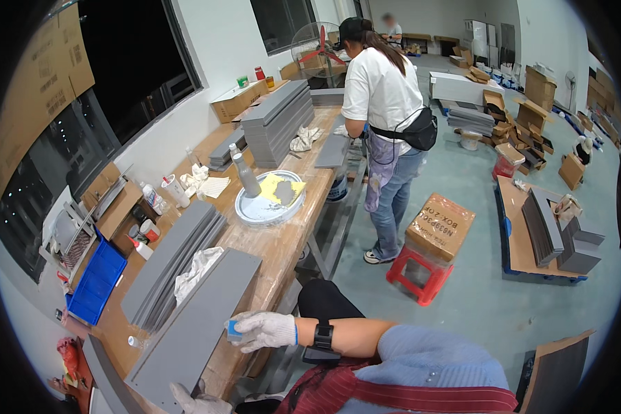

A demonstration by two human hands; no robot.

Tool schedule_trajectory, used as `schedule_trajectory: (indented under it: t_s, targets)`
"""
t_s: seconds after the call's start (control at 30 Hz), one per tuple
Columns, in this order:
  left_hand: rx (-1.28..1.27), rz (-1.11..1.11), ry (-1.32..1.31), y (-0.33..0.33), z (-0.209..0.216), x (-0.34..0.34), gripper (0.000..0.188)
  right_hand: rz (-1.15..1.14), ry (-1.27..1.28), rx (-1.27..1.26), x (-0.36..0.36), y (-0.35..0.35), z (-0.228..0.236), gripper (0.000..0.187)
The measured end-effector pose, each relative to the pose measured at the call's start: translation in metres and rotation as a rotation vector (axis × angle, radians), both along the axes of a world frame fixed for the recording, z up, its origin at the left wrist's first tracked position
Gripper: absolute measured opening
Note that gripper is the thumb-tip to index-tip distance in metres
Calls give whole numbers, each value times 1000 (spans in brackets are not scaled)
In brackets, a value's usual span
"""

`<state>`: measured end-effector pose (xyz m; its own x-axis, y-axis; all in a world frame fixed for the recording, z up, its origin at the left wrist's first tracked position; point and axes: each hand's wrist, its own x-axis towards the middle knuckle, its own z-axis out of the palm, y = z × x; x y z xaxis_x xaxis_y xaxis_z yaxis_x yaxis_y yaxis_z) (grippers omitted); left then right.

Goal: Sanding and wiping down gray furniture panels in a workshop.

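Observation:
A long flat grey panel [196, 317] lies on the wooden workbench before me. My right hand [268, 330], in a white knit glove, is closed round a small blue block [234, 330] at the panel's right edge. Down at the near end, my left hand [200, 401], gloved too, grips the panel's corner; the picture's lower edge cuts off part of it. A crumpled white rag [199, 274] rests between this panel and a stack of curved grey panels [176, 262].
Farther along the bench [300, 224] stand a round white lid [269, 216] with a grey bottle [245, 176] and a tall stack of grey boards [276, 124]. A co-worker [386, 96] bends over the far end. A carton on a red stool [421, 274] stands right.

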<state>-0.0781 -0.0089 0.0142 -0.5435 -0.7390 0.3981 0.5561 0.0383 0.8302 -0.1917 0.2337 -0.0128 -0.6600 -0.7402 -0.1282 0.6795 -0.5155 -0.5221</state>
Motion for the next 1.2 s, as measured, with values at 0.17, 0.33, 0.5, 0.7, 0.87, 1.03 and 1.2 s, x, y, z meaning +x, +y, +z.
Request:
schedule_trajectory:
  t_s: [0.17, 0.33, 0.5, 0.7, 0.87, 1.03, 1.2]
  targets:
    - [-159, 80, -45, -14, -33, 18, 48, -8, 49, -7, -9, -19, 4, 53]
    - [-117, 109, -139, -1, -15, 31, 52, 10, 96, 2, -1, -14, 8, 56]
    - [355, -85, -59, -8, -17, 35, 46, 27, 78, -31, 3, -2, 0, 55]
    - [-284, 174, -200, -18, -52, 33, 41, 57, 71, 42, 4, -5, -8, 55]
    - [353, -4, -220, 0, -30, 40, 53, 117, 234, 204, 9, 7, 16, 55]
    - [-61, 79, -598, 14, -11, 43, 36, -177, 788, 489, 10, 9, 72, 47]
    - [38, 90, -223, 20, -4, 33, 21, -162, 994, 530, 20, -51, 131, 61]
